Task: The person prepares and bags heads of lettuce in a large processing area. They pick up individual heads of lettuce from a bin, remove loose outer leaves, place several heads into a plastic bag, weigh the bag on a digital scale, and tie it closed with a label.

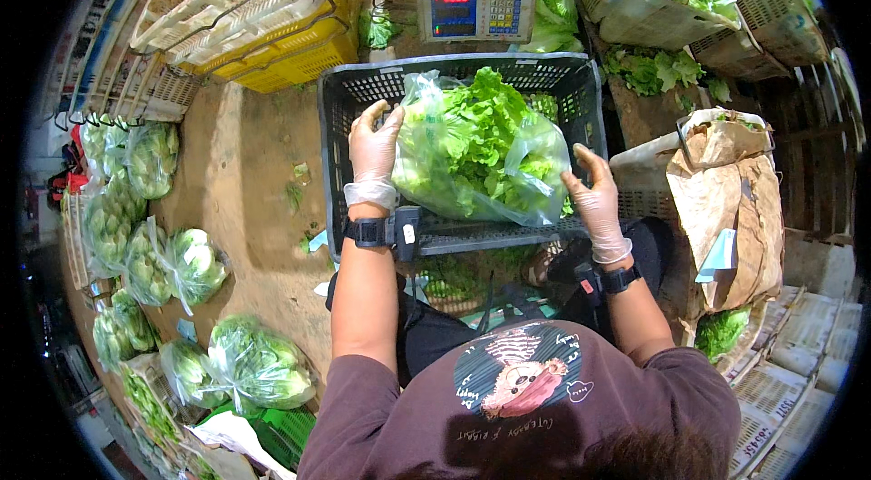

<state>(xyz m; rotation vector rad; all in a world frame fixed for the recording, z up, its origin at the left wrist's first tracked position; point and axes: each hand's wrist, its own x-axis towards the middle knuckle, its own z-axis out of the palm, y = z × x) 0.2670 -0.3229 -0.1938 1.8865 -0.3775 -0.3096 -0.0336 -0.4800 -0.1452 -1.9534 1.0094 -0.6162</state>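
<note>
A clear plastic bag full of leafy green lettuce lies in a black slotted crate in front of me. Its mouth is loose and leaves show at the top. My left hand, in a thin translucent glove, is at the bag's left side with its fingers apart. On the other side, my right hand, gloved too, has thumb and fingers spread by the bag's right edge. Just beyond the crate stands a weighing scale's display unit with lit red digits and a keypad.
Stacked white and yellow crates rise at the far left. Several bagged lettuces lie on the left. A lettuce-filled crate stands far right, and a brown paper-covered crate is close on my right.
</note>
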